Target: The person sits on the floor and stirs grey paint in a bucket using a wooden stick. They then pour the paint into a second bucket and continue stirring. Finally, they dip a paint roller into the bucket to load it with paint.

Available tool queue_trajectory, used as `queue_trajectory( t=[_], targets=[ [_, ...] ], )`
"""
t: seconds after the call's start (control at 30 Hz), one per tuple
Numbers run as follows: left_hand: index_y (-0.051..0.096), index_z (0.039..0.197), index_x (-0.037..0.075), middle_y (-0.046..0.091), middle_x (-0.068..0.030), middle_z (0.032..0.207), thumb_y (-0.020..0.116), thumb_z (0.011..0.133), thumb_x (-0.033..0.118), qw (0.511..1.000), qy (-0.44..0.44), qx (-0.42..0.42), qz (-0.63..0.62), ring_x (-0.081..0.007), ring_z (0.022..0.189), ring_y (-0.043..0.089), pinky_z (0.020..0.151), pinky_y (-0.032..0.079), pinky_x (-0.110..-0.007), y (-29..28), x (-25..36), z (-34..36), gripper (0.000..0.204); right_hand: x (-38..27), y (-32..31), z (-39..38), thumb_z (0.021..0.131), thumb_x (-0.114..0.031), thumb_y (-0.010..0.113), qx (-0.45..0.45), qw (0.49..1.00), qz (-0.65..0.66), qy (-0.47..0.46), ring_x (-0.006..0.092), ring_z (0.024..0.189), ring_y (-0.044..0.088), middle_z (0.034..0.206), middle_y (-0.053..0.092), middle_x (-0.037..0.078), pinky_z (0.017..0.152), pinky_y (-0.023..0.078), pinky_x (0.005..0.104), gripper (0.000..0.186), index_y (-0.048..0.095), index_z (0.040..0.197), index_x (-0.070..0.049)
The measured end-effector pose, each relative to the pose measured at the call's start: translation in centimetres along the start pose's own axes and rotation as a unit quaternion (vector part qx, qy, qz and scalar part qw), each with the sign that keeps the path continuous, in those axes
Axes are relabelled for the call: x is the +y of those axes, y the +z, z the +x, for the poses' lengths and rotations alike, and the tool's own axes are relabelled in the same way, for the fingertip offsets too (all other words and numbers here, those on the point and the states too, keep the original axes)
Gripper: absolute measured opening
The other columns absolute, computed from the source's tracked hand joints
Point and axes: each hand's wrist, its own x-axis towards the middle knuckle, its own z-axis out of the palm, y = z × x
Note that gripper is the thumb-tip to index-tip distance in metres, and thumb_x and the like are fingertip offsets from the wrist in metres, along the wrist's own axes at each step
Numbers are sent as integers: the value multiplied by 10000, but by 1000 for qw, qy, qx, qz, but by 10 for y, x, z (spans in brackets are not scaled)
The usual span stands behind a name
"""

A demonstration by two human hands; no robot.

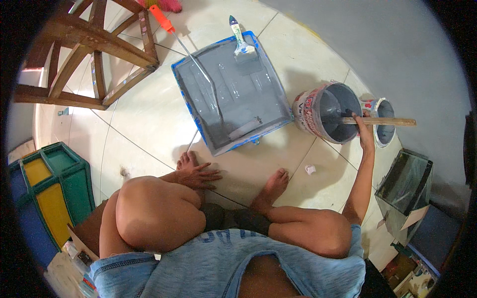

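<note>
My right hand (365, 134) is closed on a flat wooden stick (390, 121) at the rim of a paint bucket (309, 111). The stick's left end reaches into the bucket, whose inside is coated in grey paint. Whether the fingers also grip the rim, I cannot tell. My left hand (198, 176) rests beside my left foot with its fingers spread, holding nothing. In front of me lies a blue-edged paint tray (180, 74) covered in grey paint. A paint roller with an orange handle (161, 19) lies across it, its grey sleeve (246, 128) at the near side. A paintbrush (242, 45) sits on the far edge.
A smaller paint container (385, 124) stands right of the bucket, near the grey wall (422, 59). A wooden chair frame (99, 54) is at far left, a green and yellow box (54, 193) below it. A glass tank (405, 191) stands at right. Crumpled white scrap (310, 170) lies on the tiles.
</note>
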Motion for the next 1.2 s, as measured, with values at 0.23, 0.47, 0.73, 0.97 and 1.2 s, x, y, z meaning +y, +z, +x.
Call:
queue_trajectory(
  t=[0.23,0.47,0.73,0.97,1.2],
  targets=[
    [462,1286,16,494,-203,1273,679,765,189,999,-36,-12,0,-328,1182,486,1004,380,-416,-8,3,-29,591,-27,18,-22,820,-308,711,-37,998,-17,-45,205,1057,528,1155,544,105,959,392,352,524,498,1194,-9],
    [460,1292,13,494,-200,1277,686,771,202,999,-49,-12,-2,-322,1184,488,1005,382,-412,-4,4,-43,599,-80,48,-37,810,-106,701,-14,996,-27,-90,171,1045,529,1157,541,102,915,414,294,520,480,1263,22],
    [457,1298,9,495,-198,1282,694,778,218,987,-13,-158,10,-316,1187,490,1006,384,-407,5,-5,-34,609,-112,61,-37,745,-153,761,-5,981,-144,-133,200,969,583,1131,588,136,886,453,324,556,547,1232,11],
    [354,1419,77,401,-159,1431,560,897,189,869,109,-160,-455,-293,1315,396,1092,312,-418,61,-12,76,572,-129,72,-50,761,-68,696,-29,956,-230,-180,143,828,605,980,639,130,767,481,259,545,517,1249,99],
    [-70,1498,149,133,-140,1548,550,901,140,692,-56,-36,-719,-327,1372,289,1099,314,-417,40,7,153,861,-139,94,-59,752,-90,707,-40,962,-201,-182,144,827,603,958,638,126,773,479,262,554,536,1249,85]
  ],
)
